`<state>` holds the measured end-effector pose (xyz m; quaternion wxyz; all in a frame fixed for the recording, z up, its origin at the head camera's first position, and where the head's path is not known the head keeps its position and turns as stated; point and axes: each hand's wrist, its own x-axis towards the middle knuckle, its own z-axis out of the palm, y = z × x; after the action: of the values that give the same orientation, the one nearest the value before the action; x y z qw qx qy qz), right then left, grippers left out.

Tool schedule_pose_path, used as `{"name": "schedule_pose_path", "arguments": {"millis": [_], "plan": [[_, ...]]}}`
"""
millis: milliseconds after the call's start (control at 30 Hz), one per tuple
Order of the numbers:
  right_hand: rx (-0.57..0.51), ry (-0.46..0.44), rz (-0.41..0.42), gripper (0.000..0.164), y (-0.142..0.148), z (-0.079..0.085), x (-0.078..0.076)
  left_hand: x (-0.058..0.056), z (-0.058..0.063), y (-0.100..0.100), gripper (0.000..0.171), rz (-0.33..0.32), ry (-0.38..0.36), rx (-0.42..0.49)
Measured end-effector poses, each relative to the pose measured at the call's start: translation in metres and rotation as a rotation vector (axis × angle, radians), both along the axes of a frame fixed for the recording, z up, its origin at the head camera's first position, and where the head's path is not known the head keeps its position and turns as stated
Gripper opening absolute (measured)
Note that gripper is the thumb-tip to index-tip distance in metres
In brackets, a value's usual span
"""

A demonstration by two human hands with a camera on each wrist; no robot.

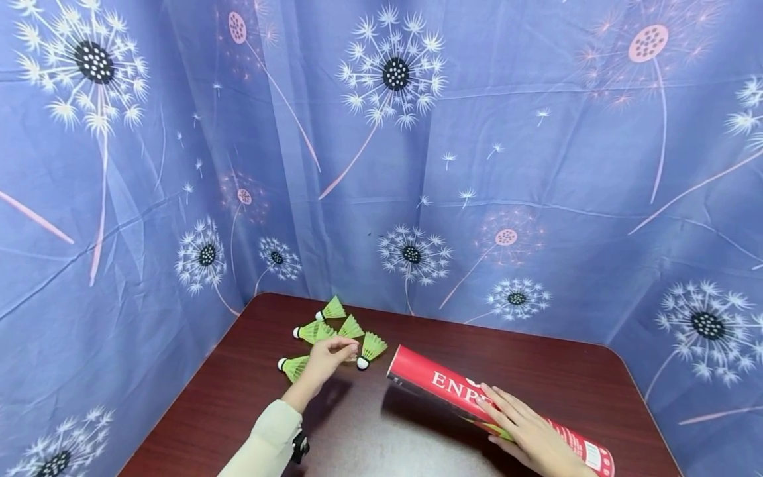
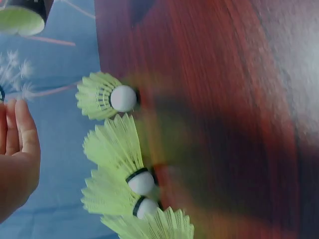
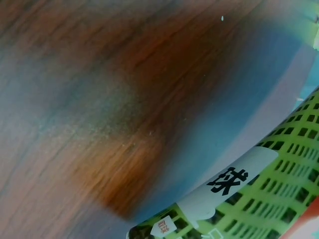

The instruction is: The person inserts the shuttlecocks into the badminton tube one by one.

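Near the table's left back lie several yellow-green shuttlecocks [image 1: 373, 346] with white cork heads. My left hand [image 1: 326, 358] hovers over them, fingers together and slightly bent. Seen from the left wrist, its fingers [image 2: 26, 127] hold nothing, and a shuttlecock [image 2: 102, 97] lies to their right. My right hand [image 1: 527, 430] grips a red shuttlecock tube [image 1: 429, 374] with white lettering, from above, thumb on the near side. The tube's left end is raised, its shadow below, and its mouth faces the shuttlecocks. In the right wrist view the tube's green, net-patterned side [image 3: 289, 169] shows; the hand is out of sight there.
The dark red-brown wooden table [image 1: 197, 404] has rounded back corners. A blue curtain [image 1: 477, 152] with dandelion prints hangs close behind it and along both sides. A dark band or strap [image 1: 301, 445] sits at the left wrist, by the pale sleeve [image 1: 265, 434].
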<state>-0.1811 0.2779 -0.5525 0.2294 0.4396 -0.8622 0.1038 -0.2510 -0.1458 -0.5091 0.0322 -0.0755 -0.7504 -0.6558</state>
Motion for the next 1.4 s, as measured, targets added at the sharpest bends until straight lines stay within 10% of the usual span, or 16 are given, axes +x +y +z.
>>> {"name": "schedule_pose_path", "arguments": {"millis": [233, 467, 667, 967, 1400], "plan": [[0.014, -0.001, 0.005, 0.080, 0.000, -0.001, 0.000, 0.007, 0.019, -0.013, 0.019, 0.166, -0.027, 0.020], [-0.012, 0.030, 0.044, 0.070, -0.001, -0.002, -0.001, -0.009, -0.012, -0.029, 0.020, 0.244, 0.014, 0.059], [0.027, 0.000, -0.022, 0.084, -0.001, -0.001, 0.002, -0.015, -0.020, -0.048, 0.012, 0.340, 0.198, -0.202], [0.084, -0.009, -0.091, 0.095, -0.002, -0.002, 0.003, -0.013, -0.024, -0.074, 0.007, 0.525, 0.276, -0.392], [0.068, -0.002, -0.083, 0.092, -0.001, -0.003, 0.003, 0.005, -0.052, -0.082, 0.020, 0.506, 0.363, -0.643]]}}
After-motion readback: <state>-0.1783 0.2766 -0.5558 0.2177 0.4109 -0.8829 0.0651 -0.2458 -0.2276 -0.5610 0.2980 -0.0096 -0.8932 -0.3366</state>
